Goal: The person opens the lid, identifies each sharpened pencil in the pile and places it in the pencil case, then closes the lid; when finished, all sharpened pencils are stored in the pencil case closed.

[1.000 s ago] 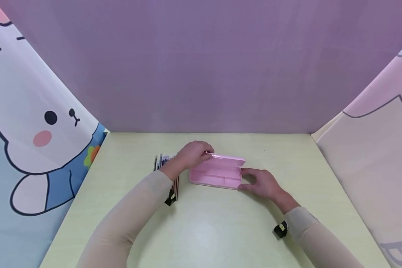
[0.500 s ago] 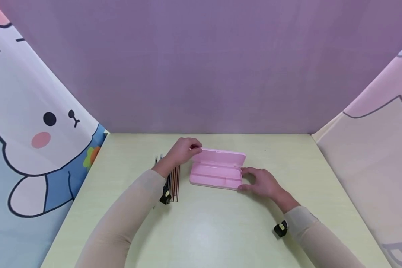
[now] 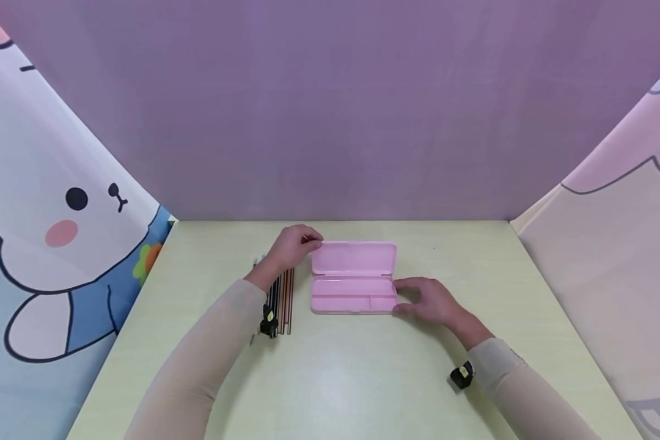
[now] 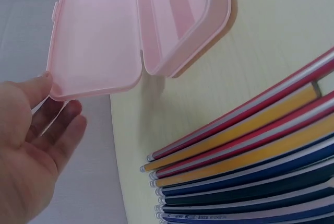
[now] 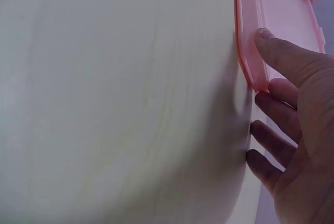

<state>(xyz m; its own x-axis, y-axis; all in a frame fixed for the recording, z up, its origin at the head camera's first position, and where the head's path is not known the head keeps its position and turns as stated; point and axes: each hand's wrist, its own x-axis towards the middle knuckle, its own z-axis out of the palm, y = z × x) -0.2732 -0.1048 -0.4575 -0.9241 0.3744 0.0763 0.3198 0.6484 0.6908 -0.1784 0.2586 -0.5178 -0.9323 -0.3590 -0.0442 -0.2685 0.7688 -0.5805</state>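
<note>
Fingers (image 4: 73,132), left hand (image 3: 293,247): pinching the outer left corner of the lid (image 3: 354,258), thumb on the edge, the others curled behind it; the contact behind the corner is partly hidden.
Fingers (image 5: 279,113), right hand (image 3: 430,299): spread, thumb and forefinger set apart at the right end of the tray (image 3: 338,304); exact contact points are hard to make out.
Pink case position: on the bench (image 3: 335,379), between the 2 hands, hinge side to the rear.
Lid position: folded open behind the tray; whether its outer edge meets the bench cannot be told.
Tray interior: 3 compartments, 1 long at the rear, 1 long and 1 short at the front.
Tray visibility: cut off by the top edge in both wrist views.
Pencils (image 4: 235,160): laid side by side, left of the case and apart from it; red, yellow, blue and dark barrels.
Pencil visibility: partly covered in the head view by the left sleeve (image 3: 198,348) and black wrist block (image 3: 268,322); cut off at right in the left wrist view, so the count is uncertain.
Barrel print: too small to read.
Purple backdrop (image 3: 335,110): behind the bench, cut off at top.
Cartoon panel (image 3: 33,183): at left, figure cropped by the frame.
</note>
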